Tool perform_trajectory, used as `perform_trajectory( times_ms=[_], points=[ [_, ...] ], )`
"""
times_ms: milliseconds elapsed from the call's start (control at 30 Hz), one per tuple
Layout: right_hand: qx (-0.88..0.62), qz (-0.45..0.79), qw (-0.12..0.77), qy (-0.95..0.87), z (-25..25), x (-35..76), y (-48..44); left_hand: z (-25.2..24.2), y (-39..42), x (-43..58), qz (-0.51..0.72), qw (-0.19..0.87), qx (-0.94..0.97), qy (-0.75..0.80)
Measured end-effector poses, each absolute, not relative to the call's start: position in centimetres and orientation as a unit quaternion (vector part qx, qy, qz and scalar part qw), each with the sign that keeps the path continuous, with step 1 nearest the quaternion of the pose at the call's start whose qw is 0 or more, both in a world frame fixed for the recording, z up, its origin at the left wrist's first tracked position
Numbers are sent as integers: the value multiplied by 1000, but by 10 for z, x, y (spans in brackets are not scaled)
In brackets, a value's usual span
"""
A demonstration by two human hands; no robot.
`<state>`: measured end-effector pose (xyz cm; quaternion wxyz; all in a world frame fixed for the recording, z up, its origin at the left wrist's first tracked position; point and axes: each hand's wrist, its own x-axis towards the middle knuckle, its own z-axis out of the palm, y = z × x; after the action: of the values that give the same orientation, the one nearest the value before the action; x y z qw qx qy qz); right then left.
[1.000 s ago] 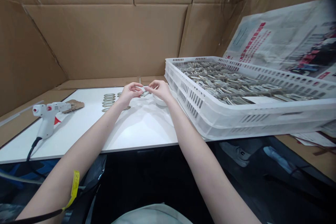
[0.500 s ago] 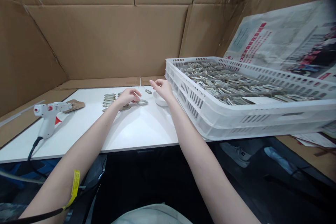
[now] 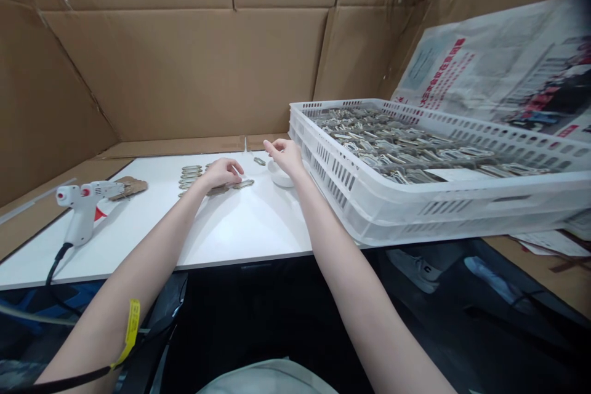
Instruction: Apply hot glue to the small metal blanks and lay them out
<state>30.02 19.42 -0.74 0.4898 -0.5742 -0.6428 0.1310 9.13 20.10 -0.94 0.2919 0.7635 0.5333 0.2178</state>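
Note:
My left hand is low over the white tabletop, its fingertips closed at the near end of a small, elongated metal piece. Under and beside this hand lie rows of similar metal pieces, some hidden by the fingers. My right hand hovers above a round white dish, thumb and fingers pinched together; whatever they hold is too small to make out. A lone metal piece rests on the table just beyond the dish, between the hands.
A large white plastic crate full of metal pieces stands on the right. At left a white glue gun with a black cord sits by a piece of brown cardboard. Cardboard walls enclose the table; newspaper covers the right one.
My left hand has moved slightly left and toward me, with the metal piece at its fingertips shifting along. My right hand stays nearly in place above the dish.

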Motion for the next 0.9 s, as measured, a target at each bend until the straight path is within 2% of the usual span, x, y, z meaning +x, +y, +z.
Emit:
perform_trajectory(
  times_ms=[167,367,600,900],
  points=[
    [-630,112,448,-625,-8,303,195,-13,204,94,213,260,782,525],
    [-720,112,342,-594,-5,307,186,-13,205,89,248,227,784,522],
    [-742,123,210,-625,-6,307,185,-16,216,78,283,167,754,569],
    [-730,134,184,-644,-4,307,184,-23,217,81,259,123,779,558]
  ],
)
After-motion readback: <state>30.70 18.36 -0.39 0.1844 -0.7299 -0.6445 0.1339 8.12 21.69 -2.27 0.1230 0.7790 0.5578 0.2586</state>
